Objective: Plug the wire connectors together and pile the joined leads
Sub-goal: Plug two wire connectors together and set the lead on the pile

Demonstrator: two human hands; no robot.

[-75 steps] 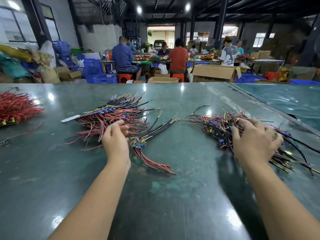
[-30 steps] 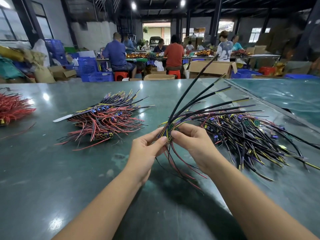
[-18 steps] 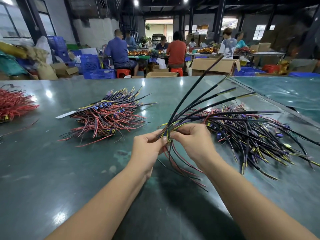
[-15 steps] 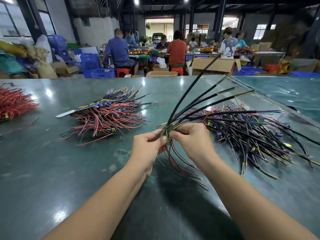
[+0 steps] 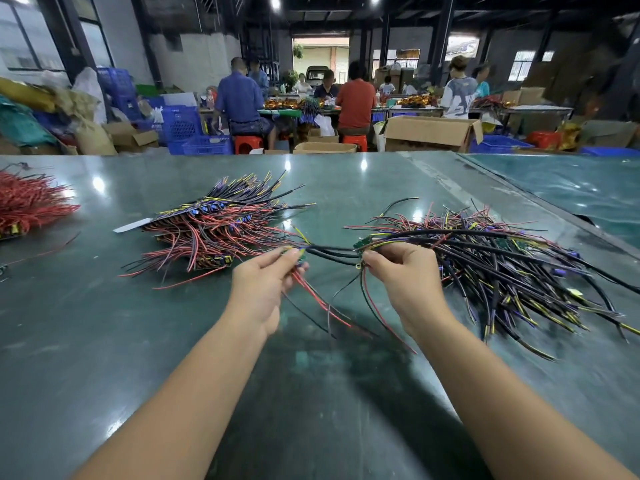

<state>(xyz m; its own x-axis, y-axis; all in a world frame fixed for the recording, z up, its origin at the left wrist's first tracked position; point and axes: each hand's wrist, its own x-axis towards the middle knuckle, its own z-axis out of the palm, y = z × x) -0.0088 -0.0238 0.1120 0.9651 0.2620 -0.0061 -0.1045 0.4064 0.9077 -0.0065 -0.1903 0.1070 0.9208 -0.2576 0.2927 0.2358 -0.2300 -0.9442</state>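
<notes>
My left hand (image 5: 266, 284) pinches a small bunch of leads (image 5: 313, 296) at their connectors, just right of the neat pile of joined red and black leads (image 5: 214, 233). Red wires trail down from that bunch onto the table. My right hand (image 5: 403, 275) grips a second bunch of leads (image 5: 372, 244) with a green connector showing above the fingers. Black wires (image 5: 332, 252) stretch between the two hands. The right hand hovers at the left edge of the loose heap of black, yellow and red leads (image 5: 502, 268).
The work lies on a dark green glossy table (image 5: 173, 341). A heap of red wires (image 5: 27, 202) sits at the far left edge. Beyond the table, people sit at benches among cardboard boxes (image 5: 429, 133) and blue crates (image 5: 180, 128).
Both hands were together on one upright fan of black leads. Now they have drawn apart, left hand toward the joined pile, and the black leads lie low and horizontal between them.
</notes>
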